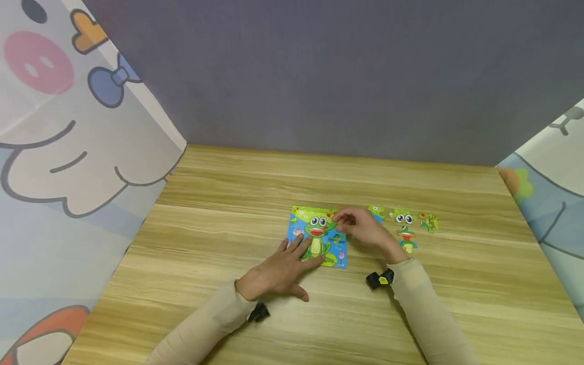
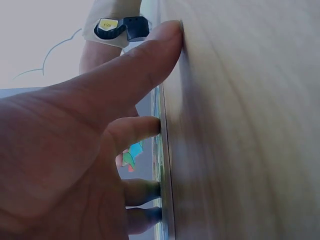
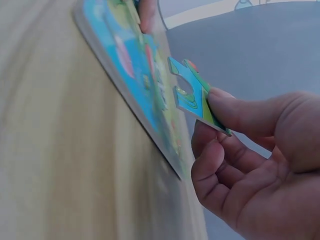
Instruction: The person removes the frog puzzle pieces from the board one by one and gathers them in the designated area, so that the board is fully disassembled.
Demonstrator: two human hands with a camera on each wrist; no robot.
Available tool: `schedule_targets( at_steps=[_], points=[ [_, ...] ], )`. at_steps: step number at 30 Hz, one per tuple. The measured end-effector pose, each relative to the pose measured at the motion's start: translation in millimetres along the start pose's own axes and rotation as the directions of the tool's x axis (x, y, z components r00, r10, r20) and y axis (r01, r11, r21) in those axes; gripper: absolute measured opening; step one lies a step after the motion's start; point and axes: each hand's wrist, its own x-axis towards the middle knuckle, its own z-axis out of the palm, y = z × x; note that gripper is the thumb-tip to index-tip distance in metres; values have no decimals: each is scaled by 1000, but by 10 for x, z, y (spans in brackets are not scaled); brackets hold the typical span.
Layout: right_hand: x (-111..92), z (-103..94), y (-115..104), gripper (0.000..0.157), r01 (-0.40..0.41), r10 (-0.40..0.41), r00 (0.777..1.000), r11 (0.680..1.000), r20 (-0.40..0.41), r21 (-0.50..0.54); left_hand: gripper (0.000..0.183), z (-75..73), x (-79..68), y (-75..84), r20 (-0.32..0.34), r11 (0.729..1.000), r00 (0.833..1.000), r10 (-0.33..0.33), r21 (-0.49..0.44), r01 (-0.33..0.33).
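A square frog puzzle board (image 1: pixel 339 256) lies on the wooden table. My left hand (image 1: pixel 279 269) rests its spread fingers on the board's lower left part. The thumb reaches toward the table beside it, and in the left wrist view the fingertips (image 2: pixel 145 192) meet the board's face. My right hand (image 1: pixel 365 228) is over the board's upper right side. Between thumb and fingers it pinches a blue and green puzzle piece (image 3: pixel 190 100). In the right wrist view this piece is tilted and held apart from the board. The head view mostly hides it behind the fingers.
Several loose puzzle pieces lie right of my right hand: one with eyes (image 1: pixel 403 218), one with a red mouth (image 1: pixel 405 234), a leafy one (image 1: pixel 430 222) and one partly hidden (image 1: pixel 376 212). A grey wall (image 1: pixel 337 81) borders the table's back; cartoon panels (image 1: pixel 68 167) flank it.
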Motion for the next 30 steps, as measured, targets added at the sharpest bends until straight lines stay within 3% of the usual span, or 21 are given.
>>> schedule_targets(
  at_steps=[9, 20, 30],
  points=[
    [-191, -290, 78, 18, -33, 33, 999, 999, 0, -12, 96, 5, 4, 6, -3, 1000, 1000, 5, 12, -5],
    [-673, -827, 310, 21, -84, 84, 995, 996, -58, -1, 95, 3, -19, 4, -10, 1000, 1000, -1, 24, 2],
    [-1047, -1121, 592, 21, -47, 47, 995, 999, -92, 2, 94, 2, -26, 4, -9, 1000, 1000, 2, 23, -2]
  ],
)
